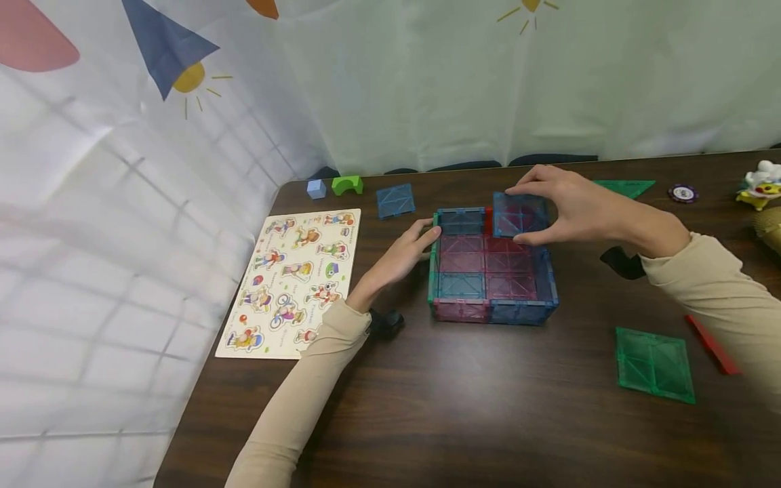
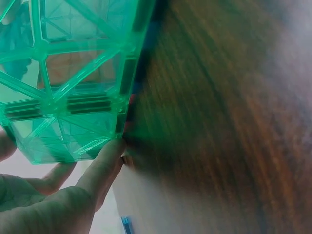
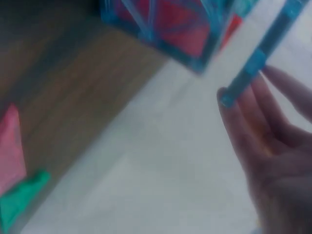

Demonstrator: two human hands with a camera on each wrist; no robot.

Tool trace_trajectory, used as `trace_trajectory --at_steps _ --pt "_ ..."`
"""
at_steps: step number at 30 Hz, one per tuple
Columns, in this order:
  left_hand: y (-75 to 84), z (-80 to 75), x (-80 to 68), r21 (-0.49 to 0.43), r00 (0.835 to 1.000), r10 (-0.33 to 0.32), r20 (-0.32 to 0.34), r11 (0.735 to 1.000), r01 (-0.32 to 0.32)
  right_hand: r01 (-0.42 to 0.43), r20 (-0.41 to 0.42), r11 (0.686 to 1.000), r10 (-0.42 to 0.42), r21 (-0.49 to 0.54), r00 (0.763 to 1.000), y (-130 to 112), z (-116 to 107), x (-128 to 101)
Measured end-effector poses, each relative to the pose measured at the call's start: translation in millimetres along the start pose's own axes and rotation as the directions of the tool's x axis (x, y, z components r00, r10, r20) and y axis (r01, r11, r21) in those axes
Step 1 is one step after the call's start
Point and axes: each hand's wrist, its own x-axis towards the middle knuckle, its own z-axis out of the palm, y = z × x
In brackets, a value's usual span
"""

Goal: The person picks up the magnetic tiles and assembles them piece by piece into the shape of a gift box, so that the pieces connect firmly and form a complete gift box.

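On the counter (image 1: 488, 407) stands one open box (image 1: 460, 311) built of translucent tiles, its front wall made of two panels, one pink and one blue. Loose about it lie one blue tile (image 1: 395, 201), one green square (image 1: 654, 364), one green triangle (image 1: 626, 188) and one red piece (image 1: 712, 344). Farther out are one pale blue cube (image 1: 316, 189), one green arch (image 1: 348, 185), one puzzle board (image 1: 293, 285) and one chip (image 1: 683, 194).

The right hand (image 1: 570, 207) pinches a second blue square (image 1: 518, 215) between thumb and fingers, above the box's rear right part. The left hand (image 1: 396, 257) grips the box's left side near the rear corner, thumb at the rim.

The left wrist view shows the green wall (image 2: 80, 73) with its diagonal struts and the fingertips at its edge, mostly hidden from the head. The right wrist view, blurred, shows the pinched square edge-on, with a gap between it and the box.
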Motion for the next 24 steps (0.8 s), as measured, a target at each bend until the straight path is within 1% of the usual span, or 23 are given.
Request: trace_trajectory --at_steps 2,7,11,15,18,20,22,23,24 --pt "0.0 1.2 1.1 -0.010 1.000 0.006 0.000 1.000 -0.006 -0.002 0.038 1.000 0.002 -0.008 0.999 -3 6 2" --pt "1.7 2.7 2.9 -0.014 1.000 0.018 0.003 1.000 -0.018 0.010 0.042 1.000 -0.009 -0.029 0.999 -2 16 0" --pt "1.8 2.0 4.1 -0.015 1.000 0.025 0.011 1.000 -0.025 -0.018 0.057 0.999 0.020 -0.028 0.998 -1 18 -3" --pt "1.6 -0.3 4.8 0.003 1.000 0.014 0.027 1.000 -0.014 -0.042 0.083 0.999 0.043 -0.016 0.996 3 19 -4" --pt "1.7 -4.9 5.8 0.038 0.999 0.013 0.031 0.999 -0.014 -0.027 0.075 1.000 0.027 -0.008 0.997 5 21 -5" --pt "1.6 -10.4 7.6 0.072 1.000 0.028 0.008 0.997 -0.028 -0.013 0.068 1.000 0.013 -0.005 0.998 6 22 -5" --pt "1.6 -18.8 11.4 0.152 0.996 0.074 -0.047 0.986 -0.066 -0.003 0.062 1.000 0.003 -0.002 0.998 6 23 -4" --pt "1.7 -23.9 14.2 0.203 0.991 0.107 -0.075 0.975 -0.090 0.000 0.061 1.000 0.000 0.003 0.998 6 23 -4" --pt "2.0 -29.7 17.3 0.265 0.985 0.136 -0.103 0.958 -0.105 -0.001 0.062 1.000 0.001 0.005 0.998 5 24 -4"
